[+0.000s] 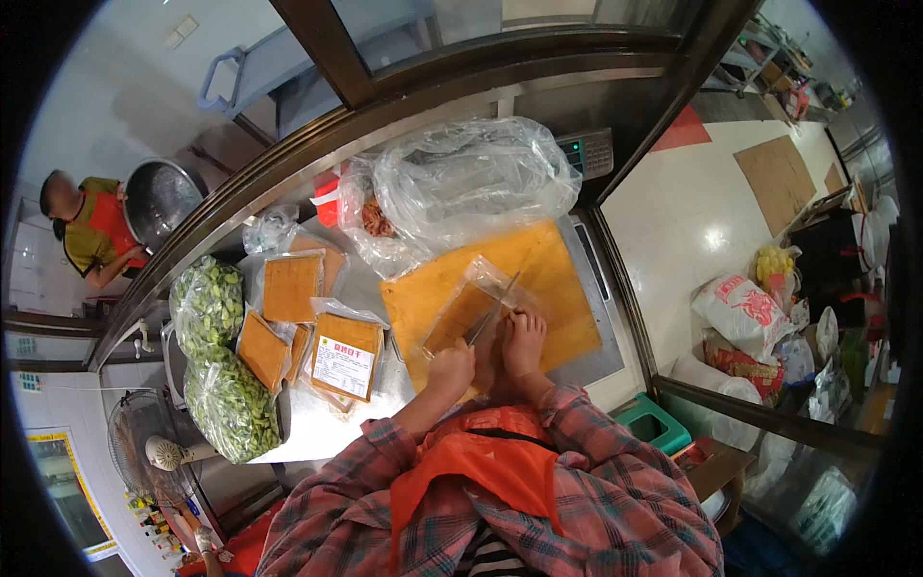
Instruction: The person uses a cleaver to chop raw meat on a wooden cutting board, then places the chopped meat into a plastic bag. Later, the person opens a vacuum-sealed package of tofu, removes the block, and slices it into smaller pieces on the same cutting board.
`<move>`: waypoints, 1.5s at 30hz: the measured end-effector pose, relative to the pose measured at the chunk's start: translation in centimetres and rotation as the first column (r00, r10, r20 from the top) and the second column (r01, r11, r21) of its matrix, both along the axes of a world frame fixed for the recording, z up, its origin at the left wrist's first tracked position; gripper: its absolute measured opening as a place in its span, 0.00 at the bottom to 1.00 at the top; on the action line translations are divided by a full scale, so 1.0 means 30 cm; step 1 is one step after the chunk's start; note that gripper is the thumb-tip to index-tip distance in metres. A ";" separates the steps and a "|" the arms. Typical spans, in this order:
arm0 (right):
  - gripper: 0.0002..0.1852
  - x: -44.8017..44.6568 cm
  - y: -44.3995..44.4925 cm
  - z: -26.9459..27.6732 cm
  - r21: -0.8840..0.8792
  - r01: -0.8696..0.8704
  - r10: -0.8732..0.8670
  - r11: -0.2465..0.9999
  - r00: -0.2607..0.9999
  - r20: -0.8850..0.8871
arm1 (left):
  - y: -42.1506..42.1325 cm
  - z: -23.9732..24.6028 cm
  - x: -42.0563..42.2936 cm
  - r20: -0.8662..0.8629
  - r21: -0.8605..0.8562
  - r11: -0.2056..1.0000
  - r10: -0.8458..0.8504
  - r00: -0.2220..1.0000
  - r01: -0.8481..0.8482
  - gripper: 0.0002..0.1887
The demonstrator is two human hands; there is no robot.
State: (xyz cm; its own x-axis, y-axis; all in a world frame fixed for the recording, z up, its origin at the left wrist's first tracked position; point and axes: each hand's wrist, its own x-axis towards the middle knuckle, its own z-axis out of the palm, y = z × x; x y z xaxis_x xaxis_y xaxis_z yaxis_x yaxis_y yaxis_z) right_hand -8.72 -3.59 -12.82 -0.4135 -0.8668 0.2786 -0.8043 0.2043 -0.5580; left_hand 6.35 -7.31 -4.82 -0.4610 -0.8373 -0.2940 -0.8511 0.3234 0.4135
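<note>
On the yellow cutting board point(570, 288) lies a clear plastic package point(461, 310) with a flat brown slab inside, set at a slant. My left hand point(452, 371) is closed round the handle end of a knife point(496, 309), whose blade points up and to the right across the package. My right hand point(525, 339) is on the package's right part, fingers bent beside the blade; blur hides its exact hold. Left of the board are several sealed packs of brown slabs point(292, 288), one bearing a printed label point(342, 368).
Bags of green cut vegetables point(234, 407) stand at the counter's left. Behind the board are a large clear plastic bag point(476, 173) and a digital scale point(595, 153). Window frames border the counter. Beyond the glass, a person point(101, 223) holds a metal wok point(162, 198). A green stool point(652, 425) stands right.
</note>
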 end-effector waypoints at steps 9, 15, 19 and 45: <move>0.11 0.049 -0.015 0.035 -0.047 0.078 -0.077 0.996 0.996 0.033 | -0.080 0.008 0.012 -0.027 0.006 0.983 -0.185 0.982 0.186 0.13; 0.11 0.050 -0.014 0.028 -0.067 0.087 -0.085 0.994 0.996 0.021 | 0.034 0.130 0.192 0.017 0.169 0.984 -0.052 0.998 0.049 0.14; 0.10 0.052 -0.012 0.045 -0.055 0.024 -0.022 0.998 0.999 0.030 | 0.081 0.156 0.198 0.112 0.227 0.968 0.078 0.991 -0.102 0.14; 0.12 0.052 -0.010 -0.004 0.046 0.024 -0.019 0.999 0.994 -0.105 | 0.118 -0.033 0.174 -0.033 0.032 0.999 0.038 0.999 -0.037 0.16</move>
